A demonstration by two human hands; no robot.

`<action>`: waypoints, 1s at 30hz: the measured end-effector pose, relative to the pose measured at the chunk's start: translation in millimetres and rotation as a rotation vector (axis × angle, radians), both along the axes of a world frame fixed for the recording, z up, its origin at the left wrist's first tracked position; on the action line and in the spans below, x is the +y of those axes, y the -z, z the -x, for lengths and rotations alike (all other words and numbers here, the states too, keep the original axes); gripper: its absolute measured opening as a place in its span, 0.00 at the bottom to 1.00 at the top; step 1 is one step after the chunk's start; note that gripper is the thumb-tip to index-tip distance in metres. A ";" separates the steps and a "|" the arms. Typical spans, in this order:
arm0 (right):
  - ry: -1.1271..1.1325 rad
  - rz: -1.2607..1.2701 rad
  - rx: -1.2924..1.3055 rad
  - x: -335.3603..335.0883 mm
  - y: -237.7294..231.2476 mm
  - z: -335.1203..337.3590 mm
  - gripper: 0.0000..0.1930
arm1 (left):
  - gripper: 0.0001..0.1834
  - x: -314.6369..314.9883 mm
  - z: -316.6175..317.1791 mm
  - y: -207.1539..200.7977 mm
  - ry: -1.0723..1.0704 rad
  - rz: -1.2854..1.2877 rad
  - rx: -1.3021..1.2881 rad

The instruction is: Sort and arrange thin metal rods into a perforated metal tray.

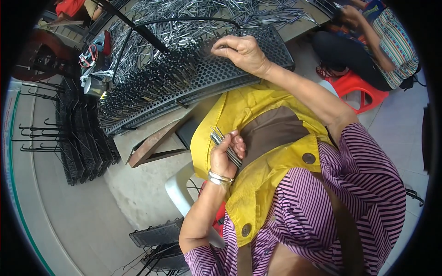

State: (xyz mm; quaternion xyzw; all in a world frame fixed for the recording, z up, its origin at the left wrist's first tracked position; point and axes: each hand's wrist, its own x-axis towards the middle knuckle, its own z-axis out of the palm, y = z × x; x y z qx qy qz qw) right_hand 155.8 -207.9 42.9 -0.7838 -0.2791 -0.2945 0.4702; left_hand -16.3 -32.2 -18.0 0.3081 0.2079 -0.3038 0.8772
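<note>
Grey floor (124, 198) off near left corner of table (301, 23); pale floor tiles (410, 142) and red plastic stool (347, 82) beyond right edge; white chair (176, 187) by near edge.

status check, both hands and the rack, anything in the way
Left hand shut on metal rods. Right hand over perforated rack, any held piece unclear. Rack's left part packed with dark rods. Black bar slants toward them.

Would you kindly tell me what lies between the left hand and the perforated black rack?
In the head view, yellow apron cloth lies between the left hand, holding thin metal rods, and the perforated black rack.
</note>
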 end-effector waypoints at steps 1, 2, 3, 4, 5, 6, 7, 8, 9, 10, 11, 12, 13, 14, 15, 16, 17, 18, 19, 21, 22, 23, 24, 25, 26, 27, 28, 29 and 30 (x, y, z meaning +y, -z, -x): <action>-0.014 0.027 -0.041 -0.6 -2.7 0.5 0.04 | 0.12 0.1 0.0 0.3 0.001 0.000 0.002; -0.029 0.055 -0.083 -0.9 -5.1 0.9 0.04 | 0.12 0.1 -0.1 -0.4 0.002 0.000 0.003; -0.029 0.055 -0.082 -1.1 -6.7 0.2 0.04 | 0.13 -0.1 -0.2 -1.7 -0.006 0.005 0.010; -0.016 0.092 -0.088 -0.8 -8.1 -1.5 0.03 | 0.13 -0.2 -0.2 -2.3 -0.013 0.011 0.018; -0.004 0.129 -0.094 -0.5 -9.7 -2.6 0.03 | 0.13 -0.2 0.0 -2.0 -0.012 0.010 0.019; -0.005 0.129 -0.092 0.4 -12.2 -3.0 0.03 | 0.13 0.2 0.0 -1.1 -0.012 0.010 0.017; 0.013 0.155 -0.076 1.2 -15.1 -3.2 0.03 | 0.13 0.6 0.1 -0.4 -0.011 0.010 0.014; 0.030 0.182 -0.060 2.6 -16.8 -3.9 0.03 | 0.13 0.9 -0.1 -0.3 -0.012 0.010 0.016; 0.013 0.183 -0.081 3.5 -16.9 -7.7 0.04 | 0.13 0.7 -0.4 -0.2 -0.011 0.018 0.017; 0.013 0.183 -0.079 4.6 -17.1 -12.8 0.04 | 0.13 0.5 -0.7 -0.1 -0.010 0.026 0.018; -0.013 0.217 -0.071 5.8 -17.5 -18.3 0.05 | 0.13 0.3 -0.8 -0.3 -0.009 0.026 0.020; -0.038 0.252 -0.063 7.7 -20.0 -22.1 0.06 | 0.12 -0.1 -1.3 -1.6 -0.005 0.013 0.027; -0.014 0.305 0.009 10.0 -24.5 -24.9 0.07 | 0.12 -0.4 -1.5 -2.6 0.000 0.000 0.034; -0.012 0.305 0.012 13.0 -28.7 -27.7 0.07 | 0.12 -0.5 -1.7 -3.6 0.002 0.000 0.036; 0.030 0.408 0.029 16.5 -32.5 -30.9 0.07 | 0.12 -0.5 -1.8 -4.4 -0.001 0.012 0.035; 0.072 0.510 0.046 19.8 -35.4 -34.1 0.08 | 0.12 -0.7 -2.2 -4.8 -0.003 0.025 0.034; 0.055 0.514 0.120 22.8 -37.1 -37.2 0.07 | 0.12 -0.9 -2.7 -4.8 0.000 0.025 0.035; 0.053 0.515 0.122 26.9 -38.6 -38.1 0.07 | 0.12 -0.5 -2.6 -4.1 -0.001 0.022 0.035; 0.057 0.515 0.148 30.5 -40.5 -38.6 0.07 | 0.13 -0.2 -2.4 -3.5 -0.003 0.019 0.034; 0.077 0.507 0.179 35.2 -43.8 -37.5 0.06 | 0.13 0.5 -2.2 -3.6 -0.005 0.019 0.035; 0.077 0.508 0.179 35.8 -45.0 -35.9 0.06 | 0.13 0.8 -2.0 -3.9 -0.007 0.018 0.033; 0.080 0.490 0.180 36.4 -45.9 -34.4 0.06 | 0.13 1.2 -1.7 -3.8 -0.008 0.019 0.034; 0.085 0.470 0.180 35.4 -46.6 -33.1 0.06 | 0.13 0.8 -1.6 -4.2 -0.005 0.022 0.033; 0.086 0.470 0.180 33.9 -45.8 -33.5 0.06 | 0.13 0.5 -1.4 -4.5 -0.002 0.024 0.032; 0.069 0.470 0.146 31.9 -43.6 -35.1 0.05 | 0.13 0.0 -1.3 -4.9 -0.001 0.024 0.032; 0.050 0.471 0.112 30.7 -41.1 -36.3 0.05 | 0.13 0.0 -1.2 -5.2 -0.003 0.021 0.033; 0.050 0.471 0.112 29.1 -38.3 -36.7 0.05 | 0.13 0.0 -1.0 -5.6 -0.003 0.019 0.034; 0.053 0.435 0.094 26.7 -35.1 -36.6 0.05 | 0.13 -0.2 -0.7 -6.4 -0.003 0.019 0.034; 0.055 0.399 0.074 24.8 -32.1 -36.2 0.05 | 0.12 -0.5 -0.6 -7.3 0.006 0.015 0.002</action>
